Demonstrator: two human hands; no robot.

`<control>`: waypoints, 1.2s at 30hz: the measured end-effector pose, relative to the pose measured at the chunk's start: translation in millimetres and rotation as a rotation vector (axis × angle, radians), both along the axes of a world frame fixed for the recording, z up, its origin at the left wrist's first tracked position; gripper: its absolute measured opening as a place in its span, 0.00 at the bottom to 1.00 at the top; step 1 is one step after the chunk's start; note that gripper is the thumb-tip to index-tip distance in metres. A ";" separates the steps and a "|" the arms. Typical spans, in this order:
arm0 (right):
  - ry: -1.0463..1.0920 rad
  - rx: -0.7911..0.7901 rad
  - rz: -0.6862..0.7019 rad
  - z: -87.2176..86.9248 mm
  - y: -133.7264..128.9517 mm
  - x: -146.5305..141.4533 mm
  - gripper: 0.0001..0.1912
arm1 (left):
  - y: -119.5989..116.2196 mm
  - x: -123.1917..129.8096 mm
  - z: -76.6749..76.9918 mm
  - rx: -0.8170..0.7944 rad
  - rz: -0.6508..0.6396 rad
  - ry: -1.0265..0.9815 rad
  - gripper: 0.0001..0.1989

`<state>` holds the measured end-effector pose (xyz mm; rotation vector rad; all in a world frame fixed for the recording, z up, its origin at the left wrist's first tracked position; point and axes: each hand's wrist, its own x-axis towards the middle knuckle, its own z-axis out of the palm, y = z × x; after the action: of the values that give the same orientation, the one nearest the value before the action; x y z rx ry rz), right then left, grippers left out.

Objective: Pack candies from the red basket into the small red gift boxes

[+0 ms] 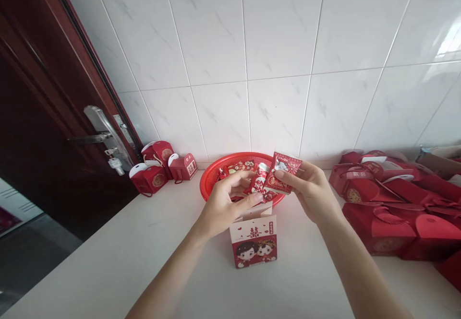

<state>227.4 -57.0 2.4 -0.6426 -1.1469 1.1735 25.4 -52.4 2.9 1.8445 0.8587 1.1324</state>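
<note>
My right hand [311, 187] pinches a flat red packet [283, 172] with printed cartoon art, thumb across its front. My left hand [228, 201] has its thumb and fingers closed about a red-and-white wrapped candy [260, 179], which touches the packet's left edge or lies just behind it. Both are held above a red plastic basket [209, 177] containing more red-wrapped pieces, partly hidden by my hands. Just below, a small carton [255, 247] stands upright with its top flaps up. Two cartoon figures decorate its red front; its inside is mostly hidden.
Several red gift boxes [154, 177] stand at the back left, beside a dark door with a metal handle [104, 136]. A large group of red boxes [382, 228] fills the right side. A tiled wall [277, 103] rises behind the white tabletop [162, 266].
</note>
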 end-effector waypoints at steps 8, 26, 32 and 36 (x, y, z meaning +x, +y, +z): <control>-0.052 0.003 0.099 3.0 -3.0 1.0 0.18 | -0.3 -2.8 2.3 0.115 0.223 -0.150 0.20; -0.039 -0.005 -0.041 9.6 -3.8 16.6 0.09 | -0.5 -10.8 6.0 0.200 0.199 -0.054 0.15; -0.091 0.002 -0.022 6.0 -2.2 19.7 0.12 | -7.2 -27.9 14.0 0.213 0.118 0.271 0.13; -0.128 0.005 0.007 4.1 -2.1 18.2 0.11 | -9.2 -27.3 16.5 0.136 0.122 0.307 0.12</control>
<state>245.5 -59.1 6.5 -0.7185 -1.2600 1.1485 -2.0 -61.6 19.4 2.1395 1.1035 1.0158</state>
